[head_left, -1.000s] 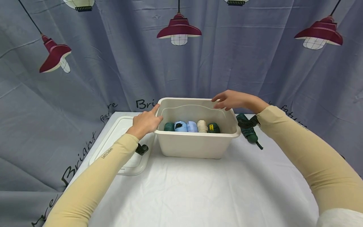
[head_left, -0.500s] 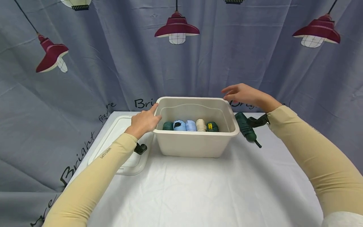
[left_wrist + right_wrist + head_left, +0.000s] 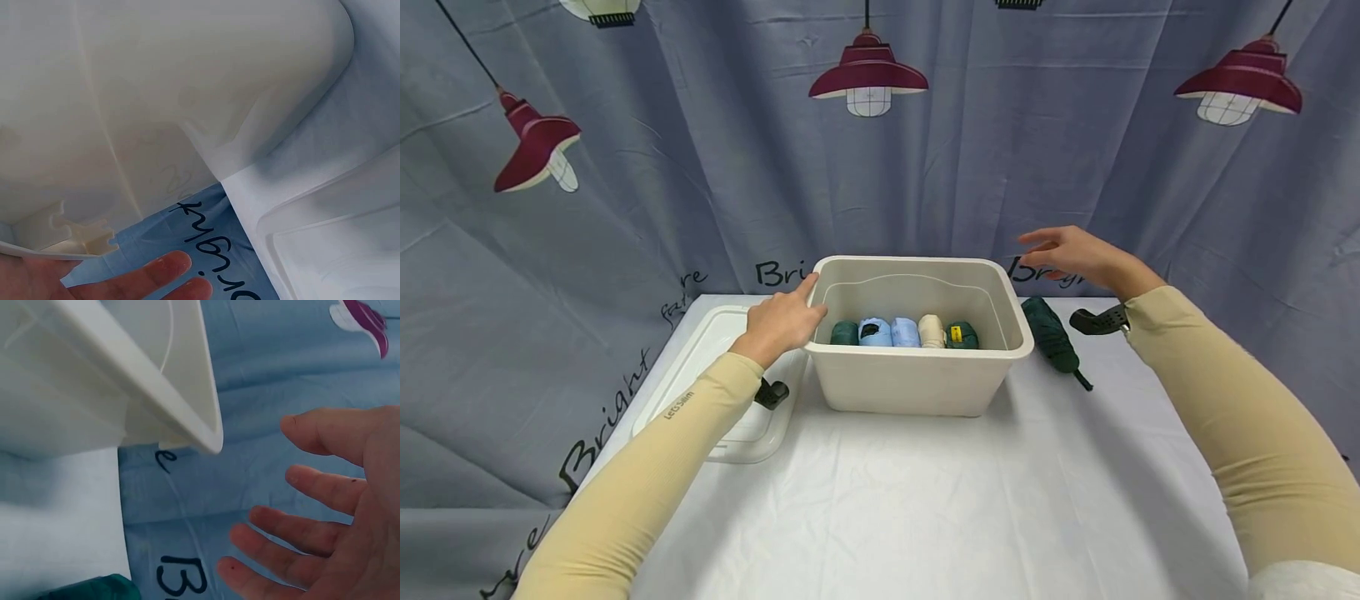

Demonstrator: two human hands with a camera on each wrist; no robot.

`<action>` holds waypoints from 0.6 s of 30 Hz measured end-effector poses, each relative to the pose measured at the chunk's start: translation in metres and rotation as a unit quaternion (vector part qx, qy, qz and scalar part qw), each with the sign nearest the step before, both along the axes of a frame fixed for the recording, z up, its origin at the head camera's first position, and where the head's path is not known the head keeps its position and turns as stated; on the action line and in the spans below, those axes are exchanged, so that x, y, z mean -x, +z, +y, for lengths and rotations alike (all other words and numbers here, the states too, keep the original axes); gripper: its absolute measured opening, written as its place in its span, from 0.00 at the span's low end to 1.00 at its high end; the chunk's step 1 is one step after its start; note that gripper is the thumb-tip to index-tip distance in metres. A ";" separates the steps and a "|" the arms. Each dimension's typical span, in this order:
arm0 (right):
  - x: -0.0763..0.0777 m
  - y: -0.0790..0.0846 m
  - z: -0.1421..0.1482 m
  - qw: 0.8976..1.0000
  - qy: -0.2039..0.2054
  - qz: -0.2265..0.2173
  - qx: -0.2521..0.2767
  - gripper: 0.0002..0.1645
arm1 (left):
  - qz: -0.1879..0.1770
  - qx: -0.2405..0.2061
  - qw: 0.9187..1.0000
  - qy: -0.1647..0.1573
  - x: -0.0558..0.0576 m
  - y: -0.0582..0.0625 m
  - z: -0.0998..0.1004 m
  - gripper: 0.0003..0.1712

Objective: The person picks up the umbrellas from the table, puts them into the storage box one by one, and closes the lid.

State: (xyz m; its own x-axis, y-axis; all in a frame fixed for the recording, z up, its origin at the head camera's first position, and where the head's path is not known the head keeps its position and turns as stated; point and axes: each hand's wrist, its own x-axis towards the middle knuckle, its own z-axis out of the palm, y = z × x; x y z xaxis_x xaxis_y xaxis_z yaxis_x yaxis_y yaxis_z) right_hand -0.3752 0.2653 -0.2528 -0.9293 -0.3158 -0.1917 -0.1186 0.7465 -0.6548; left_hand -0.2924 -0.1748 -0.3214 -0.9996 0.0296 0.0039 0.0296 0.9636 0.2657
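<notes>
A white plastic bin (image 3: 906, 382) stands on the table. In it is a row of several rolled bundles (image 3: 904, 333) in green, blue, cream and dark green, one with a yellow label. My left hand (image 3: 780, 325) rests on the bin's left rim; the left wrist view has its fingers (image 3: 147, 275) stretched out below that rim. Off to the right, my right hand (image 3: 1078, 257) hovers in the air with fingers spread and nothing held. Below it, beside the bin, lies a dark green bundle (image 3: 1050, 335) with a short cord, like a folded umbrella.
A white lid (image 3: 758, 433) lies left of the bin, partly under my left forearm. White cloth (image 3: 895, 500) covers the table. Behind the table hangs a grey-blue curtain (image 3: 737, 167) printed with red lamps and lettering.
My right hand has moved from over the bin's far right corner outward to the right, clear of the rim. The left hand has kept its place on the left rim.
</notes>
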 end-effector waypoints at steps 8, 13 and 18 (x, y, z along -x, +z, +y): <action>0.007 -0.014 0.015 1.000 -0.020 -0.006 -0.001 0.46 | -0.005 0.001 1.000 0.005 0.000 0.000 0.001 0.41; 0.012 -0.026 0.024 0.999 -0.030 -0.017 0.023 0.46 | -0.002 0.001 1.000 0.004 0.000 0.000 0.001 0.41; 0.016 -0.039 0.033 0.999 -0.039 -0.018 0.023 0.46 | -0.003 0.000 1.000 0.005 0.000 0.000 0.001 0.41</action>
State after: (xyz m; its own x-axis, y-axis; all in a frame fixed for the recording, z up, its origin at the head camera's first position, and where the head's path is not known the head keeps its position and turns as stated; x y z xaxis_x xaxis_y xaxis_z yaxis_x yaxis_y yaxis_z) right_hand -0.3909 0.2981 -0.2922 -0.9438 -0.2525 -0.2134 -0.0368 0.7216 -0.6913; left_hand -0.2925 -0.1740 -0.3216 -0.9998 0.0192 -0.0025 0.0179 0.9640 0.2654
